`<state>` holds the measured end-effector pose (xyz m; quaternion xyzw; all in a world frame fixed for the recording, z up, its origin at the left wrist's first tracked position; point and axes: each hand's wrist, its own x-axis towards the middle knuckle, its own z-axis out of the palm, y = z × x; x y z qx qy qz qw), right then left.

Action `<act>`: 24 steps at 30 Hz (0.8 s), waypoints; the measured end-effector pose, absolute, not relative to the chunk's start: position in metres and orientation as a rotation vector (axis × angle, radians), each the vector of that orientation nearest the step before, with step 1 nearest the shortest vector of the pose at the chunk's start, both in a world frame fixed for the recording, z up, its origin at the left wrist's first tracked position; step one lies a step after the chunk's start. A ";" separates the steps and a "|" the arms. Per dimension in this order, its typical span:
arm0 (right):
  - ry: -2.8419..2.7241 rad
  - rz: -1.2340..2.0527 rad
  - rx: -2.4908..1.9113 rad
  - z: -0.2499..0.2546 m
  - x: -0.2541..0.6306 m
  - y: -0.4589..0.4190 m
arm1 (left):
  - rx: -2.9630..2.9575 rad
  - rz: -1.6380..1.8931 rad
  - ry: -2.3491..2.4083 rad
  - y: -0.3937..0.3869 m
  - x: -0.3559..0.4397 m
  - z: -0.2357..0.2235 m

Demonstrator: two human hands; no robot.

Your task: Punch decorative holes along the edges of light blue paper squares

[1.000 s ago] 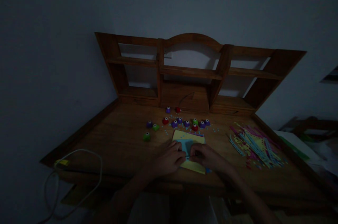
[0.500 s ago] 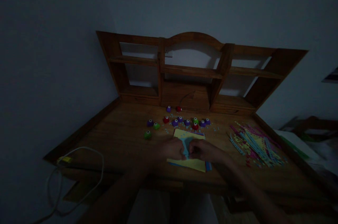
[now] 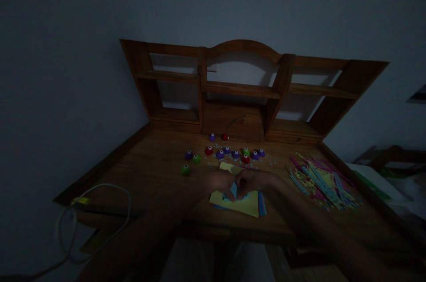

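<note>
Blue paper (image 3: 234, 189) | between left fingers (image 3: 228, 189) and right fingers (image 3: 241, 181), both pinching it | over yellow sheet (image 3: 250, 207)

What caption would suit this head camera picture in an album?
Left hand and right hand hold blue paper over a yellow sheet on a dim wooden desk.

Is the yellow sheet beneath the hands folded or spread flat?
Spread flat where visible: the yellow sheet shows straight edges, with blue paper peeking out at right; the left hand and right hand hide its middle.
</note>
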<state>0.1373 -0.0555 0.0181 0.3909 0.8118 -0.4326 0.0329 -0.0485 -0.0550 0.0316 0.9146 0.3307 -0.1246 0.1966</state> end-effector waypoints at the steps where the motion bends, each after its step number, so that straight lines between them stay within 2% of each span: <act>1: 2.498 -1.325 1.208 0.018 0.139 -0.056 | 2.568 -0.359 0.946 -0.056 -0.049 0.034; 13: 2.538 -1.305 1.215 0.011 0.155 -0.058 | 2.504 -0.291 0.720 -0.050 -0.075 0.036; 18: 2.545 -1.408 1.186 0.010 0.169 -0.060 | 2.458 -0.358 0.650 -0.048 -0.080 0.034; 24: 2.707 -1.423 1.353 0.021 0.180 -0.086 | 2.510 -0.050 0.687 -0.062 -0.096 0.026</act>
